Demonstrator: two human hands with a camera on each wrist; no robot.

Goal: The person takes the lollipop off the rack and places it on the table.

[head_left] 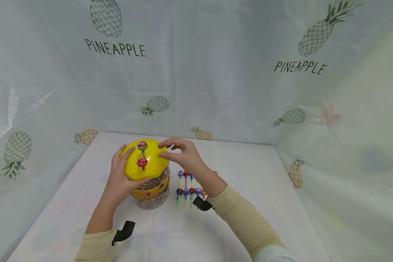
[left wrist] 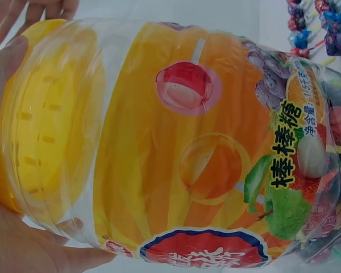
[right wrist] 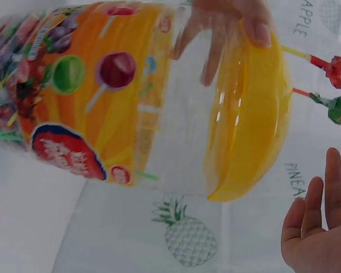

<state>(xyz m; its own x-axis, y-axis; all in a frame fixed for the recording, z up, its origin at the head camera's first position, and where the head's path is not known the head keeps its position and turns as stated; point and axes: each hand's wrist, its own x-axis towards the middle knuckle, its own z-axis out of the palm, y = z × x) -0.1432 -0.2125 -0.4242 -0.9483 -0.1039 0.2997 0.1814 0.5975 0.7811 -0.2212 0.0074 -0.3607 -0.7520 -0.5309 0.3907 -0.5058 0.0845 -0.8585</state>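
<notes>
A clear plastic candy jar (head_left: 152, 194) with an orange lollipop-print label (left wrist: 159, 136) stands upright on the table. Its domed yellow lid (head_left: 154, 165) carries two upright lollipops (right wrist: 340, 110), their sticks set in small slots in its top. My left hand (head_left: 119, 178) grips the lid's rim from the left, thumb at the front and fingers over the far side. Just right of the lid's top hovers my right hand (head_left: 185, 154), thumb and fingers apart with nothing between them. Wrapped candies (right wrist: 5, 79) fill the jar's lower part in the right wrist view.
Right of the jar, wrapped lollipops (head_left: 186, 191) lie in two rows on the white-covered table (head_left: 249, 196), partly hidden by my right forearm. A pineapple-print curtain (head_left: 216, 83) hangs behind and along the sides. Black wrist mounts (head_left: 126, 230) stick out from both sleeves.
</notes>
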